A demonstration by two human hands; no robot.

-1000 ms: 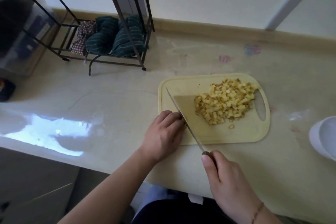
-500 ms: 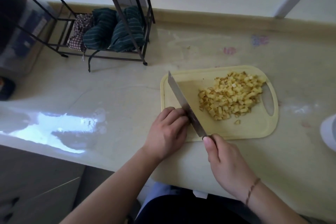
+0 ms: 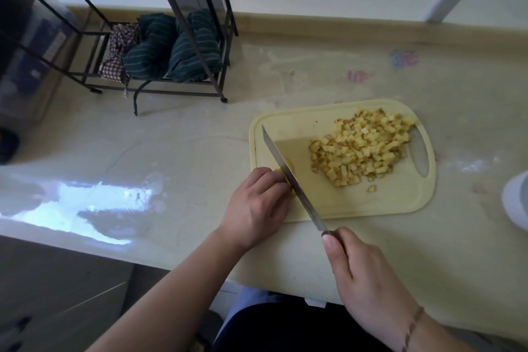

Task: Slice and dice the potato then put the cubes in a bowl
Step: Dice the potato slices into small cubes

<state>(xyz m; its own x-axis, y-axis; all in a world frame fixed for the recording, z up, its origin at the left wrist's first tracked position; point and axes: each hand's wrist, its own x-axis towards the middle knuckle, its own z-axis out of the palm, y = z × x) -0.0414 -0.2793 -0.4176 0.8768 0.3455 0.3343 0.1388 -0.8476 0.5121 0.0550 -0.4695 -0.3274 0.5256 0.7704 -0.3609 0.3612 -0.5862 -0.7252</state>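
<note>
Potato piece (image 3: 286, 166) under curled left hand (image 3: 257, 206) fingers (image 3: 275, 184), beside knife (image 3: 288, 177) gripped by right hand (image 3: 368, 280).

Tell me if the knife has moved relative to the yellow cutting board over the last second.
Yes. The steel-bladed knife dropped back toward the near left corner of the pale yellow plastic cutting board, beside the left hand.

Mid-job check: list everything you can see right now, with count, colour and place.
cutting board: one, pale yellow, on the counter
potato cubes: one heap, yellow, on the board's right half
potato piece: one, yellow, under the fingertips
knife: one, steel blade, against that piece
bowl: one, white, right edge, partly cut off
wire rack: one, black, back left
cloths: green striped and checked, in the rack
left hand: holds the piece
right hand: grips the knife handle
</note>
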